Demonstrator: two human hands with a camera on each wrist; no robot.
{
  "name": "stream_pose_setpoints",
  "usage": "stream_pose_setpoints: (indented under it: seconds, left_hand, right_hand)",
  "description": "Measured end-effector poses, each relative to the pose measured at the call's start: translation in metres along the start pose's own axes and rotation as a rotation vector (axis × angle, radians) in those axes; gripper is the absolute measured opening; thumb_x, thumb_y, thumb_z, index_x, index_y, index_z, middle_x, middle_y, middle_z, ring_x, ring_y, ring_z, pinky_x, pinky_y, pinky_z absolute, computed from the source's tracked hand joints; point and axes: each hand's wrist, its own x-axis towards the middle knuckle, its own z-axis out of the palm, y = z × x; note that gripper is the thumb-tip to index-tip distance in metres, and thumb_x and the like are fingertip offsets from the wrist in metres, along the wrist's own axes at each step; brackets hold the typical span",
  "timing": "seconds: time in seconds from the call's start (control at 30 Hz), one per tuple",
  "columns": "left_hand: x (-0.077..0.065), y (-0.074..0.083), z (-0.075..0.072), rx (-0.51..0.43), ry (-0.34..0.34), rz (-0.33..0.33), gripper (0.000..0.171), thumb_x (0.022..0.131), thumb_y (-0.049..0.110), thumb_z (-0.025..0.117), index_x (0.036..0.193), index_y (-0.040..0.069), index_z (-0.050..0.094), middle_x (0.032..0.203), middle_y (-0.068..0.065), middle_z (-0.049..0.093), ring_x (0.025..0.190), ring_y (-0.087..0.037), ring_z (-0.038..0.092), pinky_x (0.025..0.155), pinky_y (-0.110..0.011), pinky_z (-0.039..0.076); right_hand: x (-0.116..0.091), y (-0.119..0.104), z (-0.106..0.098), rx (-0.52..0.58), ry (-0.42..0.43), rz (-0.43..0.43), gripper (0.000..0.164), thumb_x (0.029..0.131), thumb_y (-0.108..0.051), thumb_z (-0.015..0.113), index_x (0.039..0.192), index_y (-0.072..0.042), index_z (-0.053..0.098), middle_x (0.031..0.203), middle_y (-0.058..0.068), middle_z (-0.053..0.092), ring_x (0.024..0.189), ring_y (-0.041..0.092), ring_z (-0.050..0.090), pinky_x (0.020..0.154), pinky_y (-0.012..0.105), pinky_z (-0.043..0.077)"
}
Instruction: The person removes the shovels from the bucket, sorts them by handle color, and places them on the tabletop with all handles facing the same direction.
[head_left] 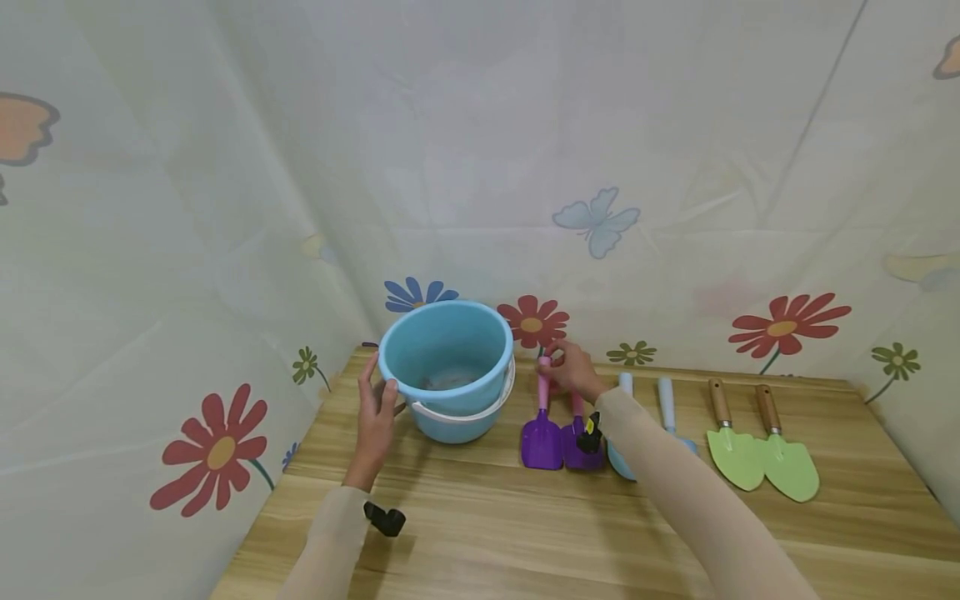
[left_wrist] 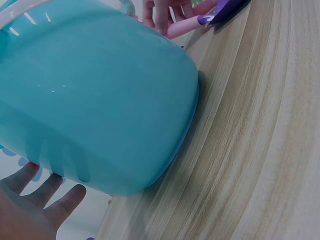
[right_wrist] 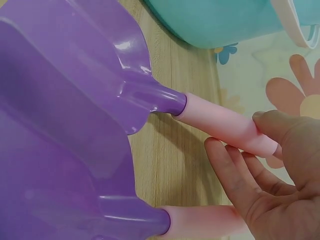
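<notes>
A light blue bucket (head_left: pixel 447 421) with a white handle stands on the table's left. My left hand (head_left: pixel 377 423) is at its left side, fairly straight fingertips (left_wrist: pixel 65 200) touching the wall in the left wrist view. To the bucket's right, my right hand (head_left: pixel 573 368) pinches the pink handle of a purple toy shovel (head_left: pixel 542 442), thumb on one side and fingertips on the other. A second purple shovel (right_wrist: pixel 60 175) with a pink handle lies alongside, its handle partly behind the right hand. The blades point toward me.
Right of the purple shovels lie two blue shovels with pale handles (head_left: pixel 667 404), partly hidden by my right forearm. Farther right are two green trowels (head_left: pixel 791 471) with wooden handles. A flower-printed curtain (head_left: pixel 480 150) hangs behind the wooden table (head_left: pixel 465 533).
</notes>
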Motion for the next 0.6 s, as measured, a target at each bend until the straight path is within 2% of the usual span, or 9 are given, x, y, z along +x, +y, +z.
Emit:
stream_pose_setpoints:
  seconds: [0.2, 0.6]
  left_hand:
    - [-0.0016, 0.0072, 0.0022, -0.001, -0.003, 0.007, 0.062, 0.110, 0.021, 0.046, 0.163, 0.010, 0.015, 0.163, -0.024, 0.028, 0.145, -0.048, 0.034, 0.096, -0.077, 0.041]
    - [-0.0015, 0.0048, 0.0008, 0.012, -0.002, 0.012, 0.062, 0.110, 0.021, 0.045, 0.163, 0.009, 0.015, 0.161, -0.029, 0.029, 0.143, -0.052, 0.034, 0.095, -0.076, 0.043]
  right_hand:
    - [-0.0011, -0.0001, -0.0008, -0.008, -0.005, -0.018, 0.030, 0.097, -0.011, 0.073, 0.120, -0.001, 0.057, 0.103, 0.024, 0.063, 0.072, 0.030, 0.072, 0.066, 0.043, 0.063]
    - [-0.0048, -0.0001, -0.0003, -0.109, 0.013, -0.085, 0.029, 0.095, -0.010, 0.074, 0.117, -0.001, 0.057, 0.089, 0.018, 0.068, 0.069, 0.031, 0.070, 0.061, 0.040, 0.062]
